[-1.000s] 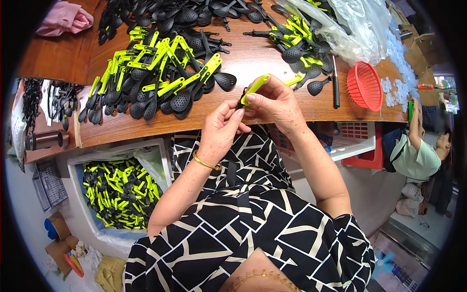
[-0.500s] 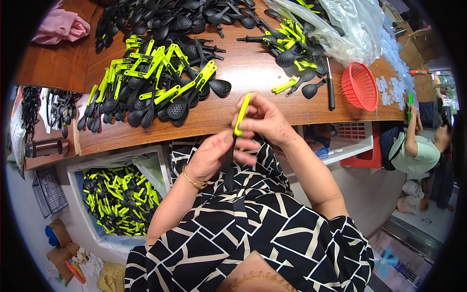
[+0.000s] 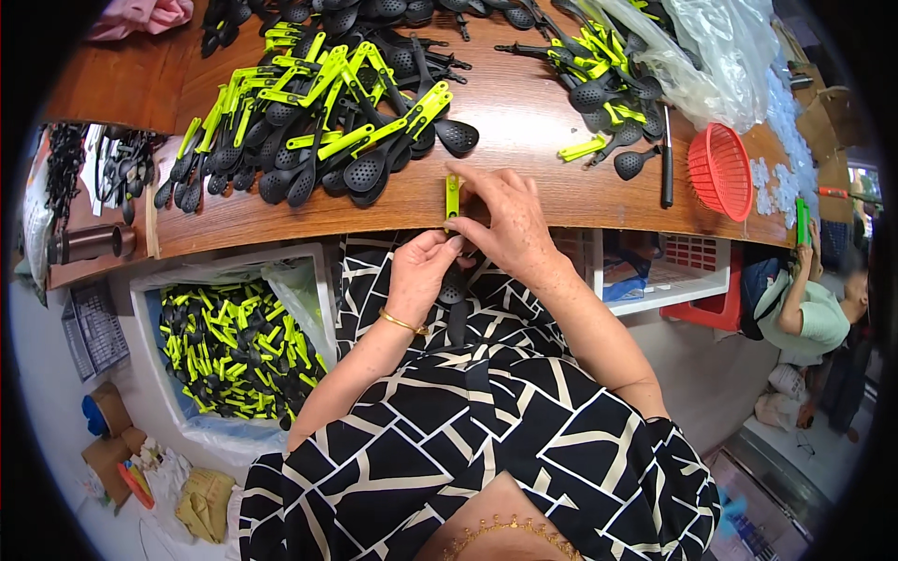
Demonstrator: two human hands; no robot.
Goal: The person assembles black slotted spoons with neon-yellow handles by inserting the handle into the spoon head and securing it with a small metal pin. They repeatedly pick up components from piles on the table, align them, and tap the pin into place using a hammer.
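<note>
Two hands pinched on one lime-green handle (image 3: pixel 453 198) at table edge: right hand (image 3: pixel 510 224) gripping upper part, left hand (image 3: pixel 426 271) at lower end; skimmer pile (image 3: pixel 323 122) at 10 o'clock, red basket (image 3: pixel 718 170) at 3

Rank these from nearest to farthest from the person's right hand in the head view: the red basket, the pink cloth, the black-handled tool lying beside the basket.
1. The black-handled tool, on the wooden table to the right of the right hand.
2. The red basket, just beyond that tool, near the table's right end.
3. The pink cloth, far off at the table's upper left corner.
</note>
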